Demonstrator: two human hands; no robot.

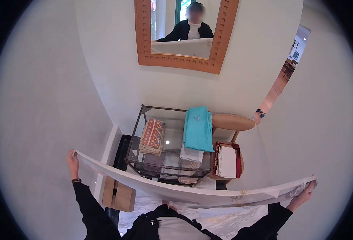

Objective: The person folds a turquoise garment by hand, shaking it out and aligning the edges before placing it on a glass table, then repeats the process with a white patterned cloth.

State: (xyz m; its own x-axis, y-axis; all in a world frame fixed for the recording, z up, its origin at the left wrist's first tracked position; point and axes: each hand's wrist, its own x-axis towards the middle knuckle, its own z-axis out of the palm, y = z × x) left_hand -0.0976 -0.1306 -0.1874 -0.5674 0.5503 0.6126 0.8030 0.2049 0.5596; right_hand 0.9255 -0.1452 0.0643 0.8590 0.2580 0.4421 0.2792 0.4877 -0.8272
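A wide white cloth (176, 193), with small gold-coloured embroidery near its right side, hangs stretched out in front of my body and sags in the middle. At its left upper corner my left hand (72, 163) is closed on the edge, arm held out to the side. My right hand (304, 196) grips the opposite end, where the fabric is bunched around the fingers. Most of the cloth's face below the top edge is hidden from this angle. Beyond it stands a glass-topped metal table (172, 128) bearing folded textiles.
On the table lie a turquoise folded cloth (198, 130) and a patterned stack (152, 136). A wooden chair (232, 122) holds a white folded cloth (227, 162). A cardboard box (124, 196) sits at the left. A wood-framed mirror (178, 62) hangs on the wall.
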